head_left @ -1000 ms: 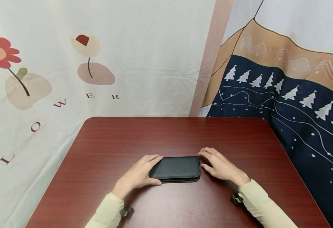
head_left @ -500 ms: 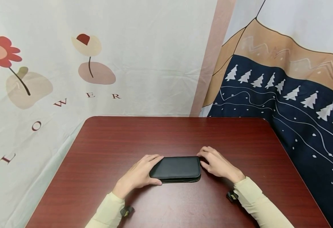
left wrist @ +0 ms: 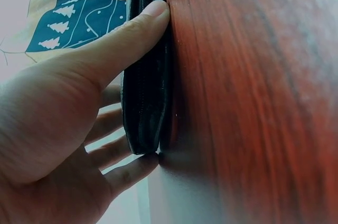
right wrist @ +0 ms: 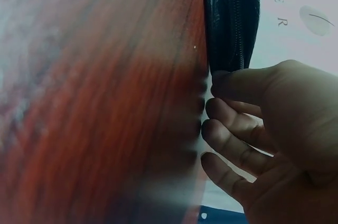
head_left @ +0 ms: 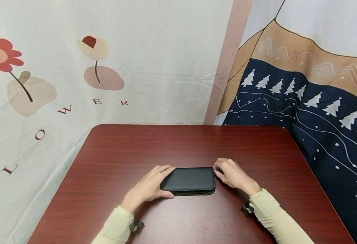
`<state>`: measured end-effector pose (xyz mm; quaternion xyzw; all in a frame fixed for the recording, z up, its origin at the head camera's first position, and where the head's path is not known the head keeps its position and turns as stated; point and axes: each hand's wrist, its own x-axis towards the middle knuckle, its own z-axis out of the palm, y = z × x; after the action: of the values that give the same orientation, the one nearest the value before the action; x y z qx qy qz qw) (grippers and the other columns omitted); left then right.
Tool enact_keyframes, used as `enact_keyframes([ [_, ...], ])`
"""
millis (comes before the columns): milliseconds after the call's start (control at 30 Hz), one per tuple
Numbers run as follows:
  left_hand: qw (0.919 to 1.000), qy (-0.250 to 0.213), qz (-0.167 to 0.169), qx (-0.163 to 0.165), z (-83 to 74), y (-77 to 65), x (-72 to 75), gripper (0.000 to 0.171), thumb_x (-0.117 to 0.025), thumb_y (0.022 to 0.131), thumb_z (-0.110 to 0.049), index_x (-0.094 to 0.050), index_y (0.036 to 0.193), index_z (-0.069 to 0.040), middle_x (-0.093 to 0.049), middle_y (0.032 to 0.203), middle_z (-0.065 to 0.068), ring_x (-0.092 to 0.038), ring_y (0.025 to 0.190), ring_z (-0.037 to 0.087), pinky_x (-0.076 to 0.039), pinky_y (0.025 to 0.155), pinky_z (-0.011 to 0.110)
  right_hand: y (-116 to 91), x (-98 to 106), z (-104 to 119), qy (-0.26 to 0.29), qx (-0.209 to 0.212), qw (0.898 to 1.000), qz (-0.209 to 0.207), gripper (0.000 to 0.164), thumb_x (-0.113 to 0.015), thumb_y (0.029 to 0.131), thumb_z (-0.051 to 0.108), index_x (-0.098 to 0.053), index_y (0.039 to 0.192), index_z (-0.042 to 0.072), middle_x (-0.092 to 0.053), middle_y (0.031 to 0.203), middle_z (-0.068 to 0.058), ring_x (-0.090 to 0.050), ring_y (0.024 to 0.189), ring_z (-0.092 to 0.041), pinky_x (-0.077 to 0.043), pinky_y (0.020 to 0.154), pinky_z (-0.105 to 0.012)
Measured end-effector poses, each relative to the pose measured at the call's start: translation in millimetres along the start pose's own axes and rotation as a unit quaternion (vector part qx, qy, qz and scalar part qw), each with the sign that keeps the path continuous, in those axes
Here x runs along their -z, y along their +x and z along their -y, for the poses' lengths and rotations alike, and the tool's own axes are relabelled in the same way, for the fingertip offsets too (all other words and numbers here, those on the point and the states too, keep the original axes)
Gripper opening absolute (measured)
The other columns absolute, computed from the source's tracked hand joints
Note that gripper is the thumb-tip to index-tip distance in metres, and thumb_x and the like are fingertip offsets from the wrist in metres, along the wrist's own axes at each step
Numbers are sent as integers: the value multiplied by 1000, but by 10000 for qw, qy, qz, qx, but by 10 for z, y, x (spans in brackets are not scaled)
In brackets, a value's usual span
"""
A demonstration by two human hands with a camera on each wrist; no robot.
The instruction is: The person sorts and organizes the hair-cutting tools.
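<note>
A black zip wallet (head_left: pixel 188 179) lies flat in front of me, its long side facing me. My left hand (head_left: pixel 149 184) grips its left end, thumb along the near edge and fingers at the far side. In the left wrist view that thumb (left wrist: pixel 150 20) presses on the zipped side of the wallet (left wrist: pixel 148 97). At the far right corner my right hand (head_left: pixel 233 174) has its thumb and forefinger together. The right wrist view shows the right thumb (right wrist: pixel 243 84) at the wallet's end, beside the zipper teeth (right wrist: pixel 236 18); what the fingertips pinch there is hidden.
The wallet rests on a reddish-brown wooden table (head_left: pixel 178 145) with rounded far corners. Behind it hang a pale cloth (head_left: pixel 166 61) with flower prints and a navy and tan cloth (head_left: pixel 319 135) with tree prints. A small dark device (head_left: pixel 135 226) sits at each wrist.
My right hand has moved slightly left to the wallet's far right corner, and its thumb and fingers have drawn together. The left hand and the wallet stay in place.
</note>
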<state>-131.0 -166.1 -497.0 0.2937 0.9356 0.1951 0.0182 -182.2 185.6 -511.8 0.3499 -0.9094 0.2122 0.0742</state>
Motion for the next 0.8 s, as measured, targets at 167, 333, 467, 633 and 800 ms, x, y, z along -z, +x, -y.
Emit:
enact_keyframes([
  [167,9999,134,-32,-79,5,0,2,99,-88,70,-56,-55,151,-8,-56,146,7,-49,131,24,-48,104,47,-2,-8,3,26,38,9999,-92,14,-74,86,2,-69,81,14,-61,79,6,-53,70,-9,-50,61,-27],
  [333,9994,296,-24,-153,-5,-5,8,96,-86,73,-56,-56,150,-7,-57,146,8,-51,130,26,-47,105,48,-34,1,2,161,167,9996,-161,17,-73,85,1,-67,79,16,-58,76,8,-50,66,-9,-46,58,-24],
  [467,9993,335,-40,-183,-13,-12,9,94,-85,74,-55,-56,149,-7,-57,146,9,-51,129,27,-47,104,49,-68,7,-15,238,241,9993,-175,17,-74,85,1,-67,79,15,-59,77,8,-52,67,-9,-48,60,-24],
  [633,9991,367,-82,-211,-15,-16,12,93,-85,74,-55,-57,149,-7,-57,146,8,-52,129,27,-48,104,48,-120,27,-38,202,325,9990,-211,17,-76,85,1,-68,79,14,-60,78,9,-53,68,-8,-50,60,-26],
  [800,9989,399,-91,-219,-18,-13,10,93,-85,73,-55,-58,148,-7,-58,146,8,-53,128,27,-48,103,48,-184,53,-48,150,407,9989,-178,18,-76,83,1,-66,77,15,-57,76,9,-52,69,-10,-48,60,-26],
])
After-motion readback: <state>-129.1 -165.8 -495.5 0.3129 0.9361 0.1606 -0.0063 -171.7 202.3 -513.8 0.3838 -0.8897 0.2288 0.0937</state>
